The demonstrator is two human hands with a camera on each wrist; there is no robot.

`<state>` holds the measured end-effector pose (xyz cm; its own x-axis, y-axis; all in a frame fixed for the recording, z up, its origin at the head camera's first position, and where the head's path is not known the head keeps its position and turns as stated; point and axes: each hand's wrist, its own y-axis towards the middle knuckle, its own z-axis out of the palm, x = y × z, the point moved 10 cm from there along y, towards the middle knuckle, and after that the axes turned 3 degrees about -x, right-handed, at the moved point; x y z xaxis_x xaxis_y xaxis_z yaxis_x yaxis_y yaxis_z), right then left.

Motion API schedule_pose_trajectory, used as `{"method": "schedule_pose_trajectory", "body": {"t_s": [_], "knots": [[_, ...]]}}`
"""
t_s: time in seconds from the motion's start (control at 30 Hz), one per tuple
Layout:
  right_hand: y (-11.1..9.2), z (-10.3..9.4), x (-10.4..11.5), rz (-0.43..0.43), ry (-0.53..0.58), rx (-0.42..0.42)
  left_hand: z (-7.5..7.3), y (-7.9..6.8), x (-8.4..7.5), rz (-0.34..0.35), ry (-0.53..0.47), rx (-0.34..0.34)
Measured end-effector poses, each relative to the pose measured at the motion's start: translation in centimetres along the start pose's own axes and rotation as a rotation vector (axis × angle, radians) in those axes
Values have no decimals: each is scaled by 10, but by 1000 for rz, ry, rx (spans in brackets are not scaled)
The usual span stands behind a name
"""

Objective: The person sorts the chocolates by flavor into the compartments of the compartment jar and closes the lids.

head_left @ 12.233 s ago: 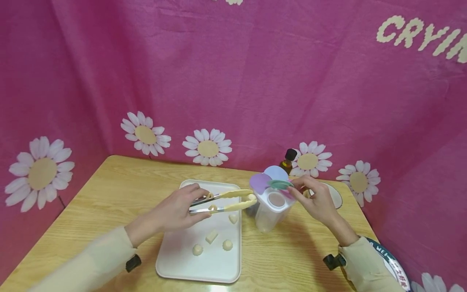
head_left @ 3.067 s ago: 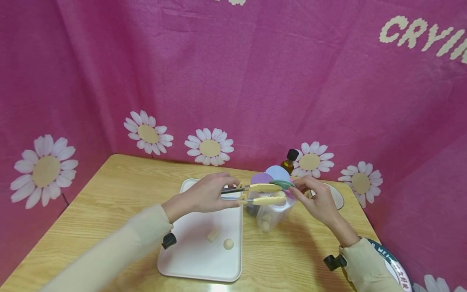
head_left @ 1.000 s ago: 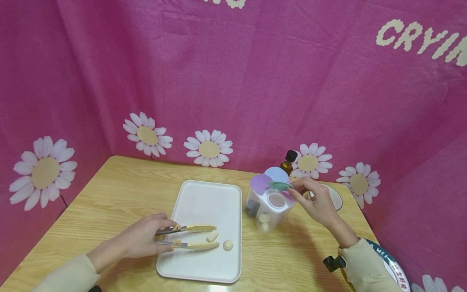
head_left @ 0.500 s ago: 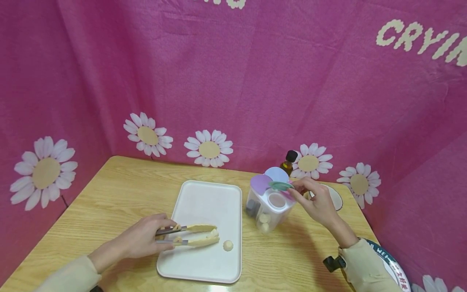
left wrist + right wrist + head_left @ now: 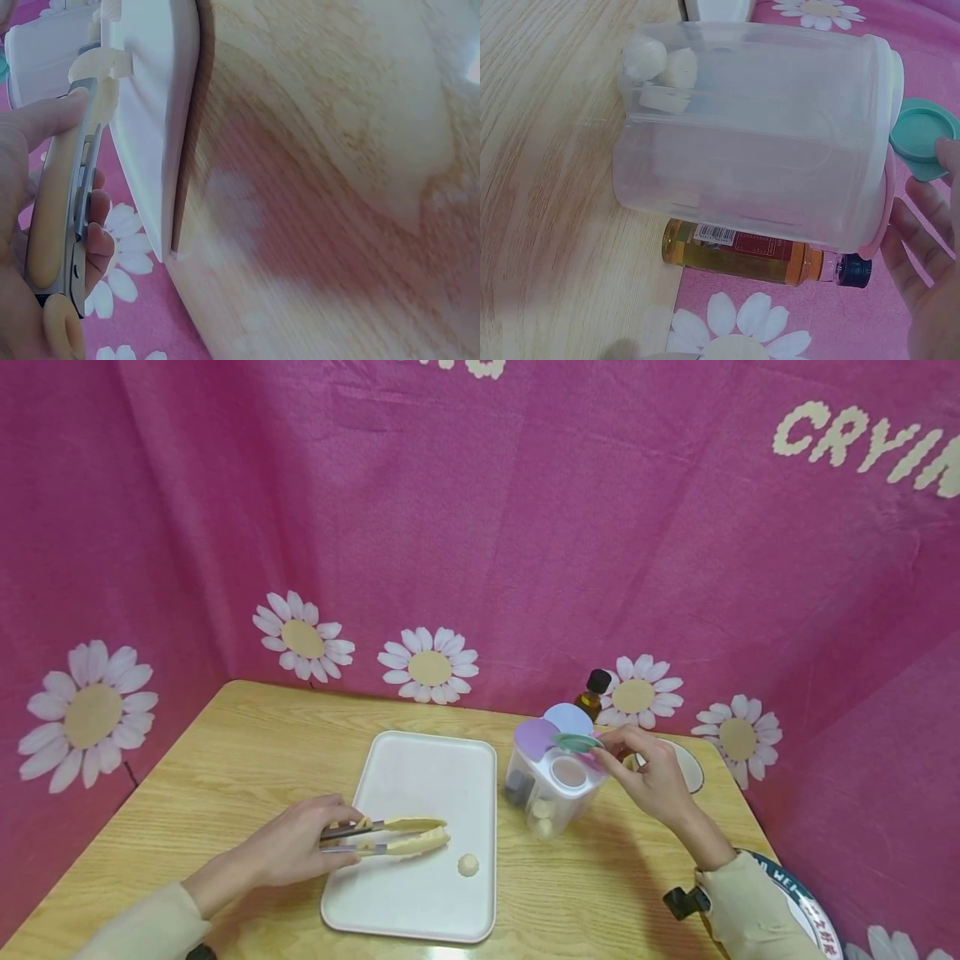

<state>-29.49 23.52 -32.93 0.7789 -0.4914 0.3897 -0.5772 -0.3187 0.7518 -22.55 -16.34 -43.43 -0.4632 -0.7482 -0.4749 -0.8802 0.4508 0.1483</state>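
Observation:
My left hand (image 5: 288,847) grips a pair of tongs (image 5: 412,844) with cream tips and metal arms, low over the white tray (image 5: 420,777). Between the tips sits a small cream-coloured block (image 5: 121,64), mostly hidden in the head view. A ridged round cream piece (image 5: 468,865) lies on the tray to the right of the tips. My right hand (image 5: 648,777) pinches the raised green flip lid (image 5: 577,742) of a clear, divided container (image 5: 765,142), whose round opening is uncovered. Several cream pieces (image 5: 646,60) rest at the bottom of that compartment; dark contents show in another.
Purple (image 5: 535,737) and blue lids (image 5: 567,718) cover other compartments. Behind the container stands a bottle of amber liquid (image 5: 735,251) with a black cap. A white dish (image 5: 686,766) lies behind my right hand, and a round printed item (image 5: 806,902) at the right edge.
Cream pieces have gone from the tray into the container over the earlier frames. The tongs came back to the tray and have closed around the block. My right hand keeps the green lid raised.

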Motion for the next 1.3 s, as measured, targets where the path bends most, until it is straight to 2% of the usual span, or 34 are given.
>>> {"method": "schedule_pose_trajectory", "body": {"t_s": [0.2,0.37,0.67,0.9,1.03,1.3], "knots": [[-1,-1,0,2,-1,-1,-8,5,-5,5,-5,-30],[-1,-1,0,-1,-4,-3,-19,19,-15,40,-26,-71],[-1,-2,-1,1,-16,-4,-38,63,-61,124,-26,-88],[0,0,-2,5,-19,15,-46,90,-101,245,-38,-125],[0,1,-3,19,-23,29,-46,102,-115,288,-42,-126],[0,0,-3,21,-14,23,-40,120,-130,306,-43,-98]]}}
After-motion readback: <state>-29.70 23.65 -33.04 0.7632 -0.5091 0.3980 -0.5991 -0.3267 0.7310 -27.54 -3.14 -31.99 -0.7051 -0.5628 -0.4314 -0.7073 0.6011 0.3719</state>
